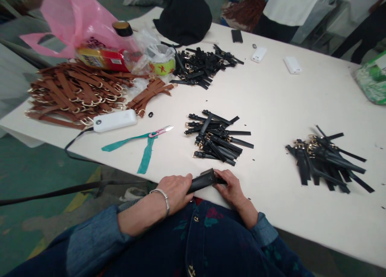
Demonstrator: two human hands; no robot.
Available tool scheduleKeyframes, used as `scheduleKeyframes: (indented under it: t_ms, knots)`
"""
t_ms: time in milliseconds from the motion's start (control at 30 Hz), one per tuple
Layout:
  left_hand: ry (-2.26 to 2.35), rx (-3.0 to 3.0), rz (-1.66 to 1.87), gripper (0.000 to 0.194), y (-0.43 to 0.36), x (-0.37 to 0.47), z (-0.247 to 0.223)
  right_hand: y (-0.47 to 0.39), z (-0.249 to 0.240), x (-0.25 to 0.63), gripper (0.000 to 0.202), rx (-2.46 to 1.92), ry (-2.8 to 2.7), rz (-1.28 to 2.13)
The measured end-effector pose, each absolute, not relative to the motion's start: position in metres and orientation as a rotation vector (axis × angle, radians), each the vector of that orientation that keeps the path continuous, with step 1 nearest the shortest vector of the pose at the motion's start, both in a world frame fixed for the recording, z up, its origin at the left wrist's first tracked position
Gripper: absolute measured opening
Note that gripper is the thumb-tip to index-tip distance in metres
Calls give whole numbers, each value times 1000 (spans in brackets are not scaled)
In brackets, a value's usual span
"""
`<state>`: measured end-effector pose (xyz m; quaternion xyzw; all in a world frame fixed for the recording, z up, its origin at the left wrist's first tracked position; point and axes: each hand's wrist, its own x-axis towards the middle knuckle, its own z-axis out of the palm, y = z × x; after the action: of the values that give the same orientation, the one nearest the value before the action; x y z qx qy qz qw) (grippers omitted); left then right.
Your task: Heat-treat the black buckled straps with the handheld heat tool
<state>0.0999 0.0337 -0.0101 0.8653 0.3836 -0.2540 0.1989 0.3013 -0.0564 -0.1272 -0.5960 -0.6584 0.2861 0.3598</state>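
Dark blue denim shirt (163,249), patterned with flowers and buttoned down the front, lies nearest, its pale cuffs turned back on both my forearms. Just beyond it, at the near edge of the white table (268,108), I have a wide black strap (201,182) between my hands. My left hand (175,190), a silver bangle (164,200) on its wrist, is closed around one end, thumb on top; the strap runs out of it toward my right hand (231,189), whose bent fingers grip the other end.

Beyond my hands, near them, is a pile of black buckled straps (221,138). Pink-handled thread snips (157,133) with teal ribbon (146,156) lie left of that pile. Well off to the right sits a second black bundle (328,162). Brown buckled straps (81,88) are heaped at the far left, behind a white handheld device (115,121).
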Motion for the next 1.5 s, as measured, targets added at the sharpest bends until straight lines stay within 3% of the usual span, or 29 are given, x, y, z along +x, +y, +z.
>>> scheduleKeyframes:
  t_ms: [467, 800, 1300, 1500]
  knots:
    - [1305, 2085, -697, 53, 50, 26, -14, -57, -130, 303, 48, -1550, -1733, 707]
    - [1334, 2218, -790, 58, 29, 60, -8, -58, -127, 301, 46, -1563, -1727, 719]
    - [1155, 2292, -556, 35, 21, 91, -13, -57, -125, 300, 47, -1529, -1723, 717]
    - [1172, 2255, -695, 33, 17, 75, -4, -58, -126, 301, 49, -1550, -1740, 725]
